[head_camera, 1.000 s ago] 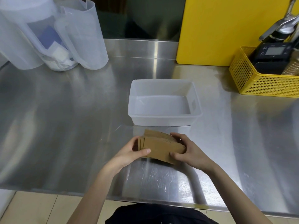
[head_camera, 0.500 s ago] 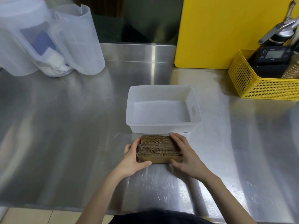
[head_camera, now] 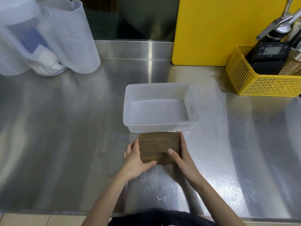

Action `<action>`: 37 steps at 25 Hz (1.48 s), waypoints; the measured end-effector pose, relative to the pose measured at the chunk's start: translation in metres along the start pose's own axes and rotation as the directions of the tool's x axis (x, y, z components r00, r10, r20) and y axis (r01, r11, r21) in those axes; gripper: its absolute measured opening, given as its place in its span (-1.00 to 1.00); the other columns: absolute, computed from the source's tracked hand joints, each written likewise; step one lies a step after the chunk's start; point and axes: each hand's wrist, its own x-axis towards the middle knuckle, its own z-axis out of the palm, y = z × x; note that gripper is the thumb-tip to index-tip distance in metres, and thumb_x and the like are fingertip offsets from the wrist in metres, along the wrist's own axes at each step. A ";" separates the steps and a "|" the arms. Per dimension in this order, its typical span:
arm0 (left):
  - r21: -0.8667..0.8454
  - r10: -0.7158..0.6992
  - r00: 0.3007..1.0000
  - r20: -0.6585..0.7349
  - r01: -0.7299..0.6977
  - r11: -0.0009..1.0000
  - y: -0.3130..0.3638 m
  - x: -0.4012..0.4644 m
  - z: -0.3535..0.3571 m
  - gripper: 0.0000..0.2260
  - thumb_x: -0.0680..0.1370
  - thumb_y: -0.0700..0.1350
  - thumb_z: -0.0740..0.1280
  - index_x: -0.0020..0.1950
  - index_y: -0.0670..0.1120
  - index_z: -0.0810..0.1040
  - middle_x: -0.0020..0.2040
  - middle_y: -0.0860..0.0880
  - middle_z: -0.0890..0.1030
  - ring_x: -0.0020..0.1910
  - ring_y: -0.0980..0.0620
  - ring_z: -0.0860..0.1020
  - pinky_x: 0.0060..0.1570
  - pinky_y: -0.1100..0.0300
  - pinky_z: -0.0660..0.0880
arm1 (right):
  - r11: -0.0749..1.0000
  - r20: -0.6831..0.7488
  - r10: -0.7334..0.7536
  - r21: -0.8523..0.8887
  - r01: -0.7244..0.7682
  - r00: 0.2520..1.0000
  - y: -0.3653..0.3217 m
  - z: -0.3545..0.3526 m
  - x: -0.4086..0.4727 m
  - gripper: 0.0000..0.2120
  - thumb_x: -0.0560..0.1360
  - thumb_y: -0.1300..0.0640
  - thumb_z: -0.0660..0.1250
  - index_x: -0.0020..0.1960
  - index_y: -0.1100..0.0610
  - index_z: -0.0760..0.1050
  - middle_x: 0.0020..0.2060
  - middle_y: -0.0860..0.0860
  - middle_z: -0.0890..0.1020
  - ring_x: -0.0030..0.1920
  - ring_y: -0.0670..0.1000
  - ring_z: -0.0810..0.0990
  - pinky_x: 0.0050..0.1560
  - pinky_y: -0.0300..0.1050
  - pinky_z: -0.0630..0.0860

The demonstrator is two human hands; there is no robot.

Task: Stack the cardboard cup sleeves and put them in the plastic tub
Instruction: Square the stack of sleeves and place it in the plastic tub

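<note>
Far left at the back of the steel desk (head_camera: 65, 128) there's a bunch of translucent jugs (head_camera: 48, 39), one with some blue and white stuff inside that's too blurry to identify. Moving toward the middle, the person's left hand (head_camera: 136, 158) is pressed flat against the left end of the sleeves (head_camera: 159, 146), thumb hooked across the front lower corner. The sleeves are bunched into one tight stack standing on edge on the desk, corrugated edges facing up, one flat brown face toward the person. Right hand (head_camera: 183, 156) squeezes in from the other end, fingers running along the right side and thumb lying on top of the edges. So both hands are clamped on the stack from opposite ends.

The tub (head_camera: 128, 111) sits just behind the stack, nearly touching it, open side up with nothing inside. The sleeves aren't in it yet.

Further right, a yellow board (head_camera: 211, 30) leans upright at the back. At the far right edge is a yellow basket (head_camera: 260, 85) holding a black gadget with a small screen (head_camera: 270, 52) and some metal tools (head_camera: 280, 25) sticking up.
</note>
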 end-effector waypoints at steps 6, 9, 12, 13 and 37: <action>0.029 -0.002 0.999 0.044 0.001 1.000 -0.011 -0.001 -0.002 -0.04 0.33 0.01 0.45 0.46 -0.01 -0.20 0.47 -0.10 0.11 0.46 -0.05 0.00 0.43 0.07 -0.03 | 0.978 0.100 -0.050 -0.196 0.069 0.994 0.010 -0.015 -0.002 -0.15 0.34 0.20 0.30 0.41 -0.18 -0.14 0.23 -0.46 0.20 0.16 -0.60 0.27 0.15 -0.68 0.21; -0.029 -0.008 0.997 0.071 0.010 1.000 -0.022 -0.002 -0.007 -0.01 0.31 0.03 0.45 0.43 0.16 -0.26 0.48 -0.08 0.13 0.47 -0.06 0.04 0.43 -0.03 0.00 | 0.945 0.101 -0.085 -0.306 0.112 0.991 0.014 -0.023 -0.003 -0.20 0.37 0.28 0.33 0.33 -0.28 -0.02 0.25 -0.40 0.25 0.17 -0.57 0.29 0.16 -0.67 0.19; -0.068 -0.011 0.999 0.041 0.013 0.998 -0.026 -0.002 -0.011 -0.18 0.33 0.04 0.44 0.42 0.20 0.00 0.43 -0.08 0.23 0.44 -0.08 0.11 0.41 -0.04 0.09 | 0.932 0.074 -0.098 -0.343 0.118 0.992 0.017 -0.025 0.000 -0.27 0.38 0.26 0.34 0.27 -0.32 0.06 0.20 -0.33 0.37 0.14 -0.50 0.37 0.15 -0.63 0.25; -0.051 -0.001 1.000 0.011 0.001 0.999 -0.025 -0.001 -0.011 -0.23 0.34 0.05 0.44 0.42 0.17 0.07 0.41 -0.08 0.26 0.43 -0.09 0.13 0.40 -0.02 0.10 | 0.930 0.062 -0.102 -0.348 0.118 0.993 0.015 -0.023 0.000 -0.28 0.38 0.24 0.34 0.27 -0.34 0.07 0.18 -0.32 0.39 0.13 -0.47 0.40 0.15 -0.61 0.28; -0.014 0.058 0.986 0.158 -0.056 0.998 -0.021 0.012 -0.016 -0.26 0.34 0.06 0.37 0.42 0.17 0.05 0.37 0.05 0.32 0.44 0.01 0.09 0.40 0.05 0.02 | 0.917 0.027 -0.106 -0.385 0.108 0.994 0.011 -0.025 0.004 -0.30 0.38 0.26 0.35 0.38 -0.08 0.08 0.09 -0.22 0.47 0.03 -0.47 0.43 0.04 -0.61 0.30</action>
